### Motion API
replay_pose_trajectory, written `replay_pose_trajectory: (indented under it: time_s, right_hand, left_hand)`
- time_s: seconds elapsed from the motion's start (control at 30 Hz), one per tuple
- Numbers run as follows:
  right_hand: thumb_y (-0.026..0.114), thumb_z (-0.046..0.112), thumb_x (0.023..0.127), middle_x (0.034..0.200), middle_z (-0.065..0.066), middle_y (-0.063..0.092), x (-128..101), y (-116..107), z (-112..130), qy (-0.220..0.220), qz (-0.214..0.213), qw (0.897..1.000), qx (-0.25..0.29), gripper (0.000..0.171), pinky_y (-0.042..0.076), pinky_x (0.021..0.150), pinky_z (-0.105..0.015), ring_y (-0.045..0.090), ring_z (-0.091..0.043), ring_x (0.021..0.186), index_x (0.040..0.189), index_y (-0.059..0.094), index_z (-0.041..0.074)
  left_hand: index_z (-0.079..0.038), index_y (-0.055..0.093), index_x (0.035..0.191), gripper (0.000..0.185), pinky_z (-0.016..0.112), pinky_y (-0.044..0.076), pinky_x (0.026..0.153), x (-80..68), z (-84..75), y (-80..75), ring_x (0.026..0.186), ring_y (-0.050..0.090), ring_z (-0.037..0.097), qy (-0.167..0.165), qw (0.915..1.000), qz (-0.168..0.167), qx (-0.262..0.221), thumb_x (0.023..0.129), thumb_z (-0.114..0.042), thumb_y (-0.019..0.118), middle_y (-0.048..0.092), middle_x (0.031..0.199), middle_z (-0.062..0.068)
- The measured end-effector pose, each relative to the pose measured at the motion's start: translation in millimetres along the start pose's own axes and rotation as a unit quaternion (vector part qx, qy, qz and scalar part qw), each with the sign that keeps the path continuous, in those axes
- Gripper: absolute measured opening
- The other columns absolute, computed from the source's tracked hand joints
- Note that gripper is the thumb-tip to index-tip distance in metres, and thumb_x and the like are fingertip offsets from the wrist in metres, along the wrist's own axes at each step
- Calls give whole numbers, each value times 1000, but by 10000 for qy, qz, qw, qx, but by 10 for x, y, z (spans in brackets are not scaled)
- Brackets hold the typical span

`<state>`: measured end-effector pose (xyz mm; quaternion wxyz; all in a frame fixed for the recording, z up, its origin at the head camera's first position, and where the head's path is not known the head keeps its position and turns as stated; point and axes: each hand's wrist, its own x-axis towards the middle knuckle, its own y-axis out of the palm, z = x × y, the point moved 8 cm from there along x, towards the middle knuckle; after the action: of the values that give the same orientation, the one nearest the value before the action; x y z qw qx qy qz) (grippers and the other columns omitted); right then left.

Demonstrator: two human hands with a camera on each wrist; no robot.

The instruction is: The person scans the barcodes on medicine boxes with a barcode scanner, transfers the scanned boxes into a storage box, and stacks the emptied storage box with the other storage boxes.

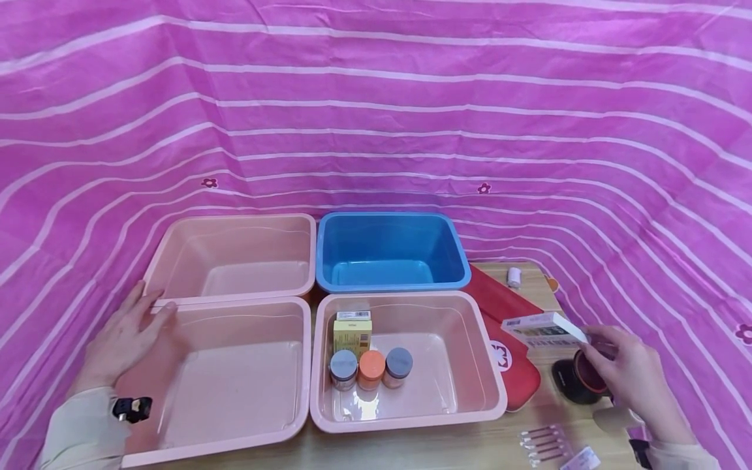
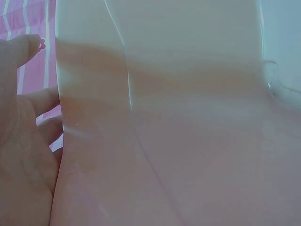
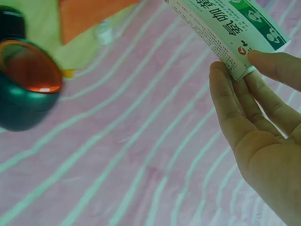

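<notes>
Your right hand [image 1: 631, 375] pinches the white box [image 1: 543, 328]; left hand [image 1: 126, 339], spread, steadies the near-left bin [image 1: 235, 438]. Next, probably, box into a bin.

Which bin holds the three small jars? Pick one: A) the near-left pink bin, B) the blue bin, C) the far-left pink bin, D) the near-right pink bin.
D: the three small jars stand in a row inside the near-right pink bin, in front of a yellow box; the blue bin behind it shows nothing inside.
</notes>
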<state>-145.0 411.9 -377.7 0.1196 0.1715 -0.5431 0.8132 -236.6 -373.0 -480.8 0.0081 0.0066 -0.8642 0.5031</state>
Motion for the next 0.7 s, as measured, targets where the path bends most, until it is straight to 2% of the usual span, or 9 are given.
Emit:
replay_pose_trajectory:
  time_s: [0.03,0.13,0.37,0.43,0.5,0.57,0.63,0.7]
  right_hand:
    - [84,-2,73,89,-18,76,54,-19,55,-113,-62,9999,56,29,40,71,-7,44,33,81,99,76,5]
    - [84,-4,72,88,-18,76,218,-64,243,-455,-176,9987,167,30,40,73,1,44,34,83,100,75,4]
    - [82,-9,76,92,-16,75,655,-35,714,-1013,-124,9932,562,30,44,77,4,48,31,91,104,75,0]
    - [81,-8,77,91,-13,75,780,-5,842,-1129,-102,9921,534,30,42,79,5,53,25,88,105,75,1]
    - [82,-6,78,92,-11,75,902,39,967,-1234,-74,9911,490,30,42,80,4,65,10,84,105,75,2]
    - [83,-4,78,93,-11,75,1019,97,1088,-1310,-31,9904,446,29,49,79,-3,72,-8,83,105,75,3]
    - [82,-3,80,95,-13,76,1136,166,1207,-1340,43,9897,498,28,57,79,-17,75,-26,84,106,75,2]
    - [80,-4,82,99,-17,76,1252,245,1314,-1326,163,9890,637,26,61,80,-35,76,-34,87,107,74,-1]
  left_hand:
    - [-5,26,161,69,88,25,90,-1,2,1,142,19,68,-1,10000,6,-3,108,-46,42,0,171,22]
    - [-4,26,161,69,88,24,91,-4,1,1,142,18,68,18,10000,7,-15,108,-45,42,0,171,23]
    - [-4,24,162,70,88,24,91,-22,10,4,144,17,67,-9,10000,11,-31,108,-46,42,-1,172,21]
    - [-4,24,162,71,88,24,91,-28,11,7,144,16,66,-20,10000,12,-32,108,-46,42,-2,172,21]
    - [-4,24,162,71,88,24,92,-33,9,11,145,16,66,-22,10000,22,-44,108,-46,42,-2,172,21]
    - [-4,23,162,71,87,24,93,-37,3,12,145,16,66,-16,10000,21,-56,108,-46,42,-2,172,21]
    - [-4,23,162,71,86,24,94,-40,-6,10,145,16,66,-9,10000,22,-70,108,-46,42,-2,172,22]
    - [-3,23,162,71,86,24,95,-43,-12,5,145,15,65,-8,10000,13,-79,108,-46,42,-2,172,22]
